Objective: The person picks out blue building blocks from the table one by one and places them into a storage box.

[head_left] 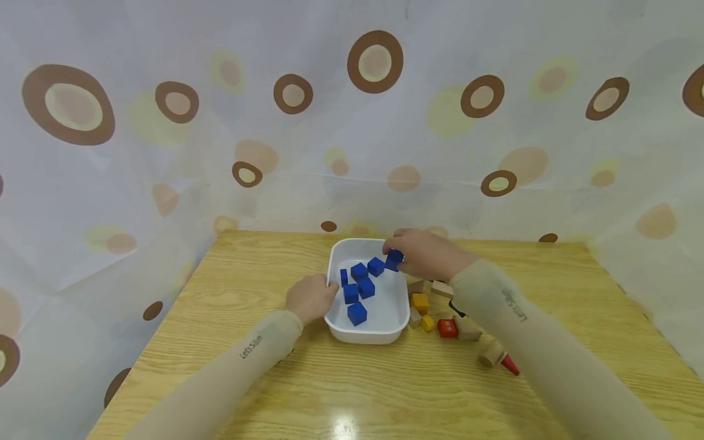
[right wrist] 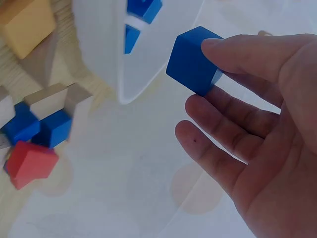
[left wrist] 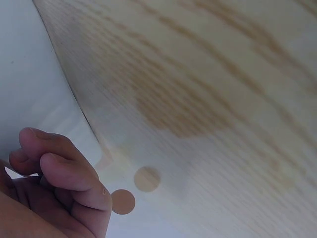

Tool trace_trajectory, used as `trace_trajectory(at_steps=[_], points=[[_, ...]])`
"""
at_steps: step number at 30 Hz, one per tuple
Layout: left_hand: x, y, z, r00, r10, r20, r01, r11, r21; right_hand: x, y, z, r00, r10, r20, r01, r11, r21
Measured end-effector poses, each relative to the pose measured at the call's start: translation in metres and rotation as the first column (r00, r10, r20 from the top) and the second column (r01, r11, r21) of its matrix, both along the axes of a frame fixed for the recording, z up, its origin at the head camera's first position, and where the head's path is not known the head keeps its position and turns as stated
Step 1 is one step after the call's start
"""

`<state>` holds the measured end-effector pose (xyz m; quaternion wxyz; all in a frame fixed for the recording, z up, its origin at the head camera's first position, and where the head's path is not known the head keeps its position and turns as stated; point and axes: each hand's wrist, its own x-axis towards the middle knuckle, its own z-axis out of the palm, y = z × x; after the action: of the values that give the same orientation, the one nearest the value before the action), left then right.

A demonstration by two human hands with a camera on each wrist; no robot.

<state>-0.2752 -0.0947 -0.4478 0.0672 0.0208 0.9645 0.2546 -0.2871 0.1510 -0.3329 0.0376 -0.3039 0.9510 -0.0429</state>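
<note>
My left hand (head_left: 312,297) grips the left rim of a white plastic tub (head_left: 387,315). In the left wrist view the curled fingers (left wrist: 69,173) lie against the tub's pale wall. Over the tub's far right corner, my right hand (head_left: 426,252) pinches a blue block (right wrist: 188,59) between thumb and fingers, the lower fingers spread apart from it. Inside the tub lie several blue blocks, among them a cube (head_left: 357,313) near the front and a thin piece (head_left: 343,277) by the left wall.
Right of the tub, loose blocks lie on the wooden table (head_left: 264,379): a yellow block (head_left: 420,303), a red block (head_left: 447,328), a plain wooden cylinder (head_left: 492,353) and a pink-red pointed piece (head_left: 509,365). Blue blocks (right wrist: 53,129) show among them. A patterned sheet (head_left: 330,134) hangs behind.
</note>
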Motion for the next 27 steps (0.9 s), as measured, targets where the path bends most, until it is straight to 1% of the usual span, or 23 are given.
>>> trace_trajectory(at_steps=[6, 11, 16, 23, 27], points=[[0.001, 0.001, 0.002, 1.0, 0.003, -0.001, -0.003, 1.0, -0.014, 0.004, -0.021, 0.004, 0.999, 0.047, 0.009, -0.047, 0.999, 0.023], [0.001, 0.002, 0.005, 1.0, 0.011, 0.016, -0.011, 0.999, -0.033, 0.004, -0.035, 0.002, 0.996, 0.085, 0.011, -0.085, 0.996, 0.033], [0.001, 0.001, 0.005, 1.0, 0.013, 0.027, -0.012, 1.0, -0.028, 0.003, -0.047, 0.0, 0.993, 0.117, 0.022, -0.118, 0.991, 0.057], [-0.001, 0.0, 0.002, 1.0, -0.003, 0.008, 0.003, 1.0, -0.027, 0.003, -0.058, -0.008, 0.991, 0.094, 0.097, -0.104, 0.989, 0.104], [0.0, -0.001, 0.003, 1.0, -0.011, -0.002, 0.011, 1.0, -0.029, 0.002, -0.061, -0.012, 0.989, 0.077, 0.127, -0.096, 0.984, 0.151]])
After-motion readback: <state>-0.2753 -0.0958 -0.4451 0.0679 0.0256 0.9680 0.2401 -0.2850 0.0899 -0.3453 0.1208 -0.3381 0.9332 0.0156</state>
